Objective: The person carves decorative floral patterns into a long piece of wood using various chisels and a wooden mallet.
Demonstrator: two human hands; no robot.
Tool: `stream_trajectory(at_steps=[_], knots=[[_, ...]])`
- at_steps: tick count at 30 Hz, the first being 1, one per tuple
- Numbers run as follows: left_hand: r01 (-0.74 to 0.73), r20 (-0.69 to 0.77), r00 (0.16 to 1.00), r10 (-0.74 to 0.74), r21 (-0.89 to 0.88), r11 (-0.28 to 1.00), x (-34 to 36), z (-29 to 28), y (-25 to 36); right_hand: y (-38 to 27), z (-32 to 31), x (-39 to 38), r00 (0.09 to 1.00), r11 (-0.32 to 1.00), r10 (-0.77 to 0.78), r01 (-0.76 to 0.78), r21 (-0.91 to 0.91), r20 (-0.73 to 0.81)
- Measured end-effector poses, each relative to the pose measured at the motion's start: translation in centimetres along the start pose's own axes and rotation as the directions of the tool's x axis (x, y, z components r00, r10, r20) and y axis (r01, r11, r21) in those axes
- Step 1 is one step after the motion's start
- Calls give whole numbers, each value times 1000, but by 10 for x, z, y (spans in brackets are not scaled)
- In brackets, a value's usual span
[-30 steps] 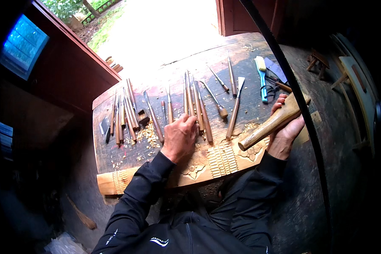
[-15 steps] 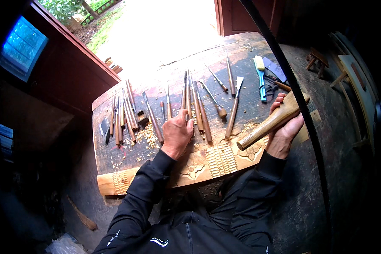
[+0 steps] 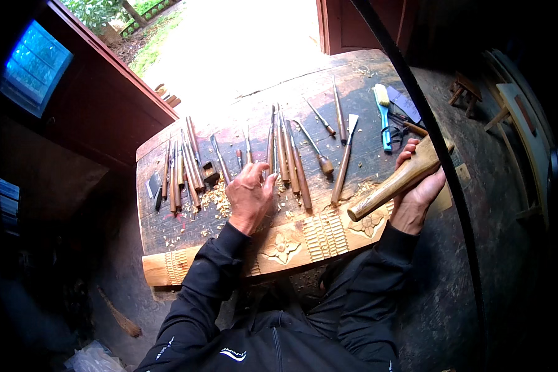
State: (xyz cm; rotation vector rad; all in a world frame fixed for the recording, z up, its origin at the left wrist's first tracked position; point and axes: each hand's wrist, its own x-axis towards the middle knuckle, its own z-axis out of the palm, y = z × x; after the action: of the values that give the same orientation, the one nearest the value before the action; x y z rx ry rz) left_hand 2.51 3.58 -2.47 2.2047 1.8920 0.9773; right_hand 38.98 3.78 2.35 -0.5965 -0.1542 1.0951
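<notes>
My right hand is wrapped round a wooden mallet, its thick head to the upper right and its narrower end pointing to the lower left. My left hand hovers low over the row of carving tools, fingers half bent and the thumb apart, with no tool visibly gripped. Closest to its fingertips are a chisel with a wooden handle and a thin gouge. Right of that hand lie several more wooden-handled chisels. Below, along the near table edge, runs a carved wooden board with flower and ribbed patterns.
Several chisels lie bunched at the left, beside wood shavings. A flat chisel, a round-handled gouge and a blue brush are on the right of the worn table. A broom is on the floor.
My left hand has shifted slightly left and away from the chisels in the middle. The right hand holds the mallet in nearly the same place.
</notes>
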Motion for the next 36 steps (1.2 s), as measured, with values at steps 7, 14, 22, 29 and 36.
stream_trajectory(at_steps=[7,14,22,29,36], knots=[[12,96,995,-32,200,980,5,-4,-10,3,-1,2,1000,999,-8,8,35,3],[324,296,925,-237,-295,899,7,-14,-10,3,0,-3,1000,1000,-2,2,10,14],[263,261,963,-71,-845,466,18,-47,-25,5,1,-2,997,997,-20,14,82,78],[-148,-289,948,-132,-768,623,-10,-131,6,6,-3,3,998,999,-13,10,46,62],[-221,-406,905,-128,-705,673,-72,-218,11,12,-5,0,994,994,-34,45,-104,103]])
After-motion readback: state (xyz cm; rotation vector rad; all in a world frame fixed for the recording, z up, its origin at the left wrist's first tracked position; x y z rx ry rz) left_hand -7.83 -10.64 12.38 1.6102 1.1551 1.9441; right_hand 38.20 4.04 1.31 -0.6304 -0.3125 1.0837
